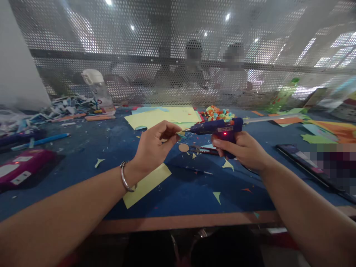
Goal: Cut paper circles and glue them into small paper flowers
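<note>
My right hand (236, 148) is wrapped round the handle of a dark blue hot glue gun (219, 127), whose red light is lit. A clear glue stick (267, 118) sticks out of its back end. Pinched between the thumb and fingers of my left hand (158, 142) is a small yellow and light-blue paper piece (181, 134). The gun's metal nozzle is at this piece; whether they touch I cannot tell. Beneath lie a round tan disc (183, 148) and dark-handled scissors (207, 150), partly hidden by my right hand.
Yellow paper sheets (167, 116) and a pile of colourful paper pieces (217, 112) lie at the back. A bottle (101, 92) stands left, near a magenta device (25, 167). A phone (308, 168) lies right. Paper scraps dot the blue table (189, 196); a perforated metal screen (144, 66) rises behind.
</note>
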Motion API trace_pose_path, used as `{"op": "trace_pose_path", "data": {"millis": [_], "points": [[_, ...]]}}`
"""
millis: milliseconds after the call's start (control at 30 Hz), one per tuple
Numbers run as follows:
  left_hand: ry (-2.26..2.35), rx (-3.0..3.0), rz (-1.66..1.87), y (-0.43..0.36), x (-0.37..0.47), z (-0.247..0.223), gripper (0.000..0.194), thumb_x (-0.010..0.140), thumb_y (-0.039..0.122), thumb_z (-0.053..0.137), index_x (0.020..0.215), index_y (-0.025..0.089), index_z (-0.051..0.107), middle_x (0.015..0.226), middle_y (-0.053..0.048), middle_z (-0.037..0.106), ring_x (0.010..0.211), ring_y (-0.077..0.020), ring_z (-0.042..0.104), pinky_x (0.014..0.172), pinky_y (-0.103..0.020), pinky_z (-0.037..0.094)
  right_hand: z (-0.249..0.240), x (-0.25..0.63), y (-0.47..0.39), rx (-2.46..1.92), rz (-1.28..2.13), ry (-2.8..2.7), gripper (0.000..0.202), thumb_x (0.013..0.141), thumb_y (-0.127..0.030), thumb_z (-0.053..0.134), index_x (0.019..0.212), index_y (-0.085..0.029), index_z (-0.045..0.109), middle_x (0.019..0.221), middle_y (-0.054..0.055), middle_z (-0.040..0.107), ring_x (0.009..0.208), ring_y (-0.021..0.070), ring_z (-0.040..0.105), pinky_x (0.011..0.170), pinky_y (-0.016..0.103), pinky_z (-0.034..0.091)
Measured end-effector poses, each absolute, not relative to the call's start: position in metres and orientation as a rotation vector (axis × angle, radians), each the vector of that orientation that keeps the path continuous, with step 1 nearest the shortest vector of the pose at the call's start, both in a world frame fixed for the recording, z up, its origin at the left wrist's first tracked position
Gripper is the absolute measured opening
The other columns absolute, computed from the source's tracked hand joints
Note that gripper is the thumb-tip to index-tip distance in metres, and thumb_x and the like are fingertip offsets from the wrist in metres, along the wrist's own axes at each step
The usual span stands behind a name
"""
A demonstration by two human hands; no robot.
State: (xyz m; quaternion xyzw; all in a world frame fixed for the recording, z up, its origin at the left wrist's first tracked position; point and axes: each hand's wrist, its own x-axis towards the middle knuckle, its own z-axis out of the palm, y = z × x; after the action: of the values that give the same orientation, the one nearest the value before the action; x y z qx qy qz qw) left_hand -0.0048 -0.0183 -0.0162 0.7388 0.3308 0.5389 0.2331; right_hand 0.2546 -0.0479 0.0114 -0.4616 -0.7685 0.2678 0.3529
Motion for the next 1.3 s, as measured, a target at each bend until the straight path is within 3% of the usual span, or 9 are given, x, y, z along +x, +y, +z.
{"op": "trace_pose_path", "data": {"millis": [233, 800, 1300], "points": [[0.913, 2.044, 1.517, -0.0171, -0.0052, -0.0175, 0.012, 0.084, 0.020, 0.067, 0.097, 0.019, 0.068, 0.088, -0.004, 0.073, 0.082, -0.0160, 0.070, 0.078, -0.029, 0.058, 0.0101, 0.2586, -0.0472, -1.206, 0.623, -2.063, 0.048, 0.091, -0.051, 0.054, 0.058, -0.018, 0.057, 0.062, 0.005, 0.058, 0.063, 0.0152, 0.054, 0.064, 0.031, 0.042], [0.885, 2.079, 1.511, -0.0174, -0.0041, -0.0173, 0.014, 0.083, 0.013, 0.066, 0.096, 0.019, 0.068, 0.087, -0.003, 0.074, 0.080, -0.0139, 0.070, 0.076, -0.026, 0.058, 0.0097, 0.2575, -0.0476, -1.307, 0.615, -2.079, 0.048, 0.090, -0.051, 0.054, 0.055, -0.018, 0.056, 0.060, 0.005, 0.057, 0.057, 0.0145, 0.051, 0.059, 0.032, 0.040], [0.906, 2.043, 1.531, -0.0174, -0.0044, -0.0174, 0.011, 0.082, 0.018, 0.069, 0.093, 0.019, 0.069, 0.086, -0.004, 0.073, 0.079, -0.0145, 0.070, 0.075, -0.027, 0.058, 0.0105, 0.2583, -0.0458, -1.303, 0.571, -2.109, 0.048, 0.091, -0.050, 0.052, 0.054, -0.019, 0.055, 0.057, 0.003, 0.056, 0.057, 0.0141, 0.052, 0.062, 0.032, 0.042]]}}
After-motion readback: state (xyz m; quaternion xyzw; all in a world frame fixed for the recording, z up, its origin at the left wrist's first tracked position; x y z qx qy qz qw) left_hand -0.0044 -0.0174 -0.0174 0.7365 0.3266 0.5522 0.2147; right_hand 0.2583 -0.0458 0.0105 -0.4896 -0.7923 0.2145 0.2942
